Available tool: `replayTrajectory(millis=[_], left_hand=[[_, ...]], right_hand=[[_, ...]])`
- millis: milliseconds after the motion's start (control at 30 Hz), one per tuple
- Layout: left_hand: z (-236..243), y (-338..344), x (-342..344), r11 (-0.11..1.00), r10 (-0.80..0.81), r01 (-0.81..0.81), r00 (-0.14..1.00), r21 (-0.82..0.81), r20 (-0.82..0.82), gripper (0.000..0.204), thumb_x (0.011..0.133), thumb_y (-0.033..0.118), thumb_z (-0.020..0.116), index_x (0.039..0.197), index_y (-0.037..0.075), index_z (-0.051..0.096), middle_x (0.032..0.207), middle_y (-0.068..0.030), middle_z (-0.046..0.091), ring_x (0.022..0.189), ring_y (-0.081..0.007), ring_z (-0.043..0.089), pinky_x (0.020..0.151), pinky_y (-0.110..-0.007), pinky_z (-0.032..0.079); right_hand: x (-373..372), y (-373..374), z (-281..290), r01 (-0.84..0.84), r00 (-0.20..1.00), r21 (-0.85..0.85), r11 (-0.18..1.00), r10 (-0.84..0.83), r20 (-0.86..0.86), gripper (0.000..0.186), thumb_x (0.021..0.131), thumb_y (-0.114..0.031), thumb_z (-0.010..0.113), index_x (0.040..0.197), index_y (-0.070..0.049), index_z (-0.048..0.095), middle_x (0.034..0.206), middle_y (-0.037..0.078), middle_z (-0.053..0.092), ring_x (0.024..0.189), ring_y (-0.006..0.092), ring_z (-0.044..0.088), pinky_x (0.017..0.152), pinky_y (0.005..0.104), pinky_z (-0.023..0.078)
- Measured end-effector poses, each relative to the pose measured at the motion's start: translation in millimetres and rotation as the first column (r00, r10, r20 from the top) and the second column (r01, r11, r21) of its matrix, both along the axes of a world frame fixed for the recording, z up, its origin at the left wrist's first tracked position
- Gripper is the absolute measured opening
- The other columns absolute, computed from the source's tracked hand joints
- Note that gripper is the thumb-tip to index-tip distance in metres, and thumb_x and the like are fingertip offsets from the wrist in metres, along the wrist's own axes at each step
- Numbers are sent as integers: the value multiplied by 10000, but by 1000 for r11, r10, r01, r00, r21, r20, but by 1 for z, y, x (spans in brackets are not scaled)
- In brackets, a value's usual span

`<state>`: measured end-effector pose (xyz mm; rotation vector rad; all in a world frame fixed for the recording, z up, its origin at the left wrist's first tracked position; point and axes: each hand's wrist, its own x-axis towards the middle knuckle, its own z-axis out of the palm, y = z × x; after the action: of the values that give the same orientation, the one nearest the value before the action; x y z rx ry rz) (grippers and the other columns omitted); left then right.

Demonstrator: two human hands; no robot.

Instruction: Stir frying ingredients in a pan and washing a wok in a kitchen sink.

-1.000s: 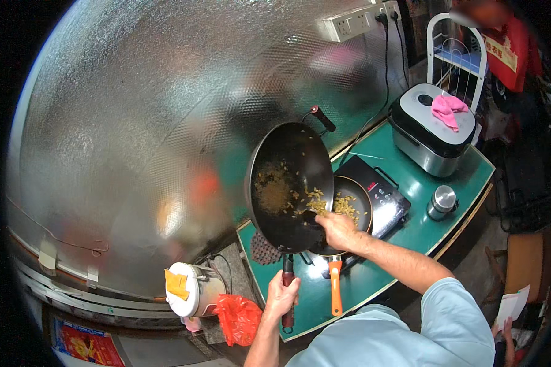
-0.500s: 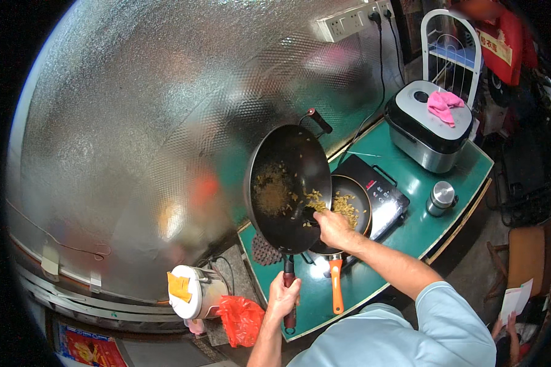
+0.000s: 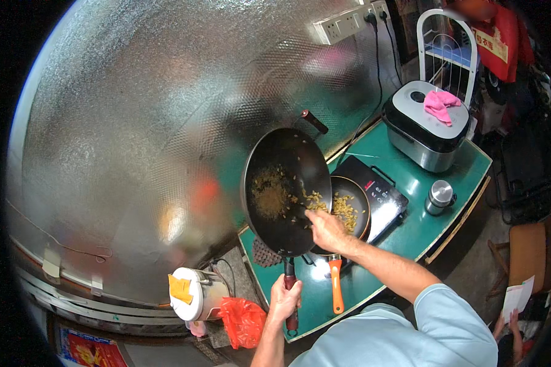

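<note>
My left hand [image 3: 284,298] is wrapped round the dark brown handle of a large black wok [image 3: 298,165]. The wok is tilted, its right rim over a smaller frying pan [image 3: 362,211] with an orange handle [image 3: 336,286]. Small yellowish pieces [image 3: 315,200] lie in the wok near that rim, and more yellowish pieces [image 3: 345,211] are in the frying pan. Brown crumbs [image 3: 270,197] cling to the wok's inner wall. Reaching over the rim, my right hand [image 3: 328,230] is closed, its fingertips inside the wok beside the pieces; what it grips cannot be made out.
The frying pan rests on a black electric cooker [image 3: 382,194] on a green table [image 3: 404,241]. A rice cooker [image 3: 428,119] bearing a pink cloth and a steel canister [image 3: 439,197] stand at right. A white bucket [image 3: 209,300] and red plastic bag [image 3: 243,321] are at left. Another person's hands [image 3: 513,321] hold paper.
My right hand has moved slightly left and deeper into the wok. The wok has shifted a little left and down; my left hand keeps its grip.
</note>
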<state>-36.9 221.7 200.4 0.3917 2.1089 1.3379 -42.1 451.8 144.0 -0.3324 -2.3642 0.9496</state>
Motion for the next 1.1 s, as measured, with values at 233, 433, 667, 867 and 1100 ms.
replayTrajectory(millis=[233, 433, 667, 867, 1100], left_hand=[[4, -1, 4, 999, 1, -3, 999, 44, 32, 153, 909, 103, 604, 860, 47, 470, 602, -6, 496, 436, -106, 492, 408, -268, 429], [2, -4, 6, 999, 3, -4, 999, 52, 37, 150, 908, 101, 607, 867, 44, 474, 614, -6, 495, 443, -105, 495, 412, -268, 435], [0, -8, 2, 999, 2, -2, 1000, 39, 17, 150, 907, 103, 609, 885, 45, 473, 630, -8, 498, 451, -106, 498, 417, -269, 443], [-1, -7, 6, 997, 9, -13, 998, 71, 60, 148, 905, 103, 608, 887, 47, 472, 624, -6, 493, 445, -108, 498, 411, -272, 440], [0, -3, 6, 999, 16, -18, 999, 43, 45, 150, 905, 102, 607, 885, 49, 468, 621, -9, 494, 428, -110, 487, 401, -273, 432]], right_hand=[[-6, 3, 1, -12, 977, 86, 996, -7, 215, 314, 769, -38, 572, 1076, 21, 589, 885, 202, 641, 830, 406, 663, 695, 496, 548], [-4, -14, 12, -22, 996, 56, 998, 17, 85, 349, 833, -51, 559, 1178, -7, 581, 910, 199, 626, 865, 401, 646, 732, 485, 532], [-1, -3, 16, -23, 982, 40, 999, 15, 189, 368, 809, -30, 544, 1174, -11, 583, 898, 195, 624, 847, 390, 649, 722, 481, 542], [-2, -2, 11, -39, 953, 81, 996, 13, 304, 367, 755, -32, 599, 1122, -9, 600, 925, 202, 635, 851, 384, 653, 747, 485, 538], [5, -23, 18, -49, 994, 79, 996, 41, 102, 401, 802, -38, 576, 1203, -30, 574, 958, 192, 628, 840, 391, 657, 730, 483, 544]])
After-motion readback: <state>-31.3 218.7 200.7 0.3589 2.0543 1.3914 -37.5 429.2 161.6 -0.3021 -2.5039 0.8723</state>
